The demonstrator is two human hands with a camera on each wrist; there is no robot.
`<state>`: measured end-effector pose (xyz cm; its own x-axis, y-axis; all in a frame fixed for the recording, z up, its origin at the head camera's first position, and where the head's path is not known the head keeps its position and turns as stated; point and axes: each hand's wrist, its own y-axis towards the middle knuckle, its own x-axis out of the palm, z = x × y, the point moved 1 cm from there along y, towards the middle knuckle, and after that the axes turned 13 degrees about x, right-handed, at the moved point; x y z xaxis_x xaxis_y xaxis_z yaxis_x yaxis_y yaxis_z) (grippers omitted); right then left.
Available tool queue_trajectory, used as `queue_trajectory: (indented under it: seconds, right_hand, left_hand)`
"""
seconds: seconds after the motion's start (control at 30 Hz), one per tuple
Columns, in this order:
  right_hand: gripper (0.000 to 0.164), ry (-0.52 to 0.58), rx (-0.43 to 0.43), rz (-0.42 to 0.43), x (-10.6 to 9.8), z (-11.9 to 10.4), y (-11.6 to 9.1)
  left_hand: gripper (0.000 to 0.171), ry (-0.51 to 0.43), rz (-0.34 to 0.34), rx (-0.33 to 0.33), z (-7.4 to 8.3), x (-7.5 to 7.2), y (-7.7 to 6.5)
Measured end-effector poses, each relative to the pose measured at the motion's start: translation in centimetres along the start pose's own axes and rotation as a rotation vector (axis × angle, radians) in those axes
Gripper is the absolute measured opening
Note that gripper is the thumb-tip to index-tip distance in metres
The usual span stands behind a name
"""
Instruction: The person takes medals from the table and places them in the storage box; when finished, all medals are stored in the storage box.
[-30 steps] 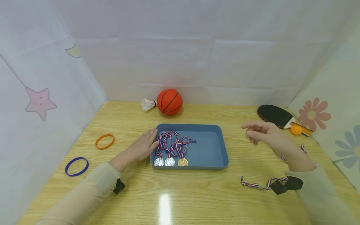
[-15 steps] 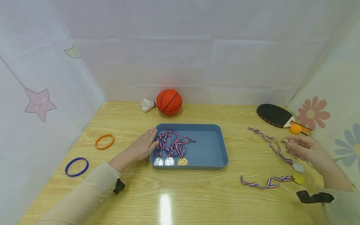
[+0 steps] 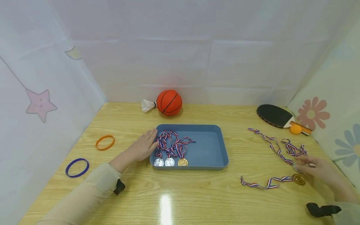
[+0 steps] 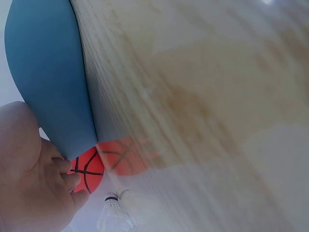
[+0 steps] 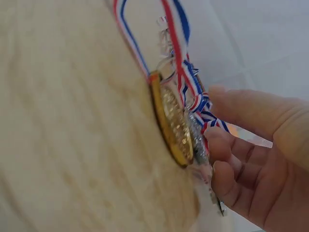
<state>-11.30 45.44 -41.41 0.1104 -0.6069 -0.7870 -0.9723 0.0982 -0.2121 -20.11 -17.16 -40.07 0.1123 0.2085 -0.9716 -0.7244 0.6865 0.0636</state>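
Blue tray [image 3: 208,150] on the counter [image 3: 197,197], left hand [image 3: 143,145] flat against its side, holding nothing. Right hand [image 3: 320,170], thumb and fingers parted, nothing held, by the silver medal [image 3: 296,169], far right; probably light, stiff, slick, so pinch the rim.

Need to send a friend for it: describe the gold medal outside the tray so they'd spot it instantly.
Find the blue tray, then go right to the person's right hand. Below and left of it in the head view is the gold medal, its striped ribbon stretching toward the tray. Unlike the silver medal beside it, its disc is gold.
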Motion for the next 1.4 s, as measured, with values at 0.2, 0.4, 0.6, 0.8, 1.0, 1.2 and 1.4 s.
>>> queue_trajectory:
  seconds: [0.2, 0.4, 0.6, 0.8, 1.0, 1.2, 1.4]
  right_hand:
    - [0.049, -0.082, 0.057, -0.012, 0.17, 0.59, 0.18]
    - [0.043, -0.129, 0.025, -0.012, 0.07, 0.26, 0.34]
    - [0.04, -0.15, -0.002, -0.004, 0.11, -0.02, 0.31]
    - [0.043, -0.154, 0.007, -0.013, 0.12, 0.07, 0.46]
    - [0.047, -0.162, 0.007, -0.015, -0.16, 0.25, 0.65]
    - [0.033, -0.091, 0.042, 0.008, -0.27, 0.48, 0.29]
    - [0.04, 0.057, 0.119, -0.075, -0.4, 0.13, 0.12]
  left_hand:
    - [0.058, 0.0, 0.005, -0.004, -0.06, 0.14, 0.03]
    - [0.058, -0.002, 0.003, -0.003, 0.03, 0.14, 0.0]
    - [0.059, -0.012, -0.011, -0.012, 0.2, 0.02, -0.1]
    - [0.059, -0.015, -0.026, -0.023, 0.16, -0.04, -0.07]
    - [0.059, -0.014, -0.014, -0.016, 0.08, -0.01, -0.05]
    - [0.059, -0.012, -0.018, -0.02, 0.04, -0.05, -0.07]
    - [0.059, -0.019, -0.024, -0.023, 0.11, -0.15, -0.01]
